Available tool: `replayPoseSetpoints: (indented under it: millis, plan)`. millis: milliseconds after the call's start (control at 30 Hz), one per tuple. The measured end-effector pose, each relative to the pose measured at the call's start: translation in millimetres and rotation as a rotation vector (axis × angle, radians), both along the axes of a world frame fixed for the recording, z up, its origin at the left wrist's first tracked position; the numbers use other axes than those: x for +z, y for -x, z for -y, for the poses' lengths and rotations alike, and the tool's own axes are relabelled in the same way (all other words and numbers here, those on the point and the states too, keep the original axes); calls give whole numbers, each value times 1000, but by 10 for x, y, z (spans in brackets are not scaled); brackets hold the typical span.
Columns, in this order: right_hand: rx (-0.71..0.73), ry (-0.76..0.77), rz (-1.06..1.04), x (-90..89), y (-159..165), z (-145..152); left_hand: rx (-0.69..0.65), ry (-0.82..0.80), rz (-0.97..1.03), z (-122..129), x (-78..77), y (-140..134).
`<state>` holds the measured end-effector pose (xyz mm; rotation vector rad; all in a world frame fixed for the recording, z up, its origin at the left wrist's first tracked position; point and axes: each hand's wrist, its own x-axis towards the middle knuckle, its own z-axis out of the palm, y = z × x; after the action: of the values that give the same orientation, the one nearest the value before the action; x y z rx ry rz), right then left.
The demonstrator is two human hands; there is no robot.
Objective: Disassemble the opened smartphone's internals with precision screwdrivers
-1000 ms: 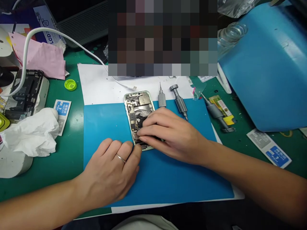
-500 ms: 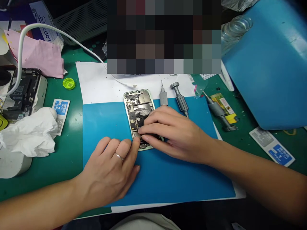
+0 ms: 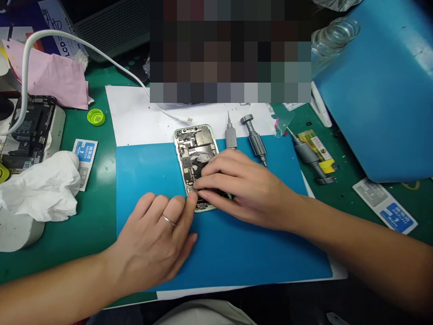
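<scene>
An opened smartphone point(image 3: 199, 153) with its inner parts bare lies on a blue mat point(image 3: 145, 171). My left hand point(image 3: 158, 234), a ring on one finger, rests by the phone's lower left. Its index fingertip presses on the phone's lower left part, the other fingers are folded in, and the thumb stays apart, with nothing gripped. From the right, my right hand point(image 3: 243, 189) reaches over the phone's lower half. Thumb and fingertips are pinched close together beside the left index fingertip; whatever they may hold is too small or hidden to tell.
Above the right hand lie a small screwdriver point(image 3: 230, 135) and a larger grey screwdriver point(image 3: 254, 140). Another screwdriver point(image 3: 309, 155) rests on a yellow packet at right. A white cable point(image 3: 111, 61) arches over the left side. Crumpled tissue point(image 3: 43, 189) and a green cap point(image 3: 96, 117) are leftward.
Both hands stay at nearly the same place on the phone. Only a slight shift of the whole view shows.
</scene>
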<state>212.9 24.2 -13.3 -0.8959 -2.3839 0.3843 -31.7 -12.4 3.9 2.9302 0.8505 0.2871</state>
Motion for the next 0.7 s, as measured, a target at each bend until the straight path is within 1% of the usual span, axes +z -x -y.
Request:
replayPoseSetpoints:
  millis: [200, 400, 700]
  plan:
    - [-9, -5, -1, 9, 2, 3, 0, 2, 10, -2, -9, -1]
    - [-67, -82, 49, 38, -24, 8, -5, 7, 6, 4, -11, 6]
    - [-64, -72, 7, 45, -40, -39, 18, 6, -13, 14, 1, 8]
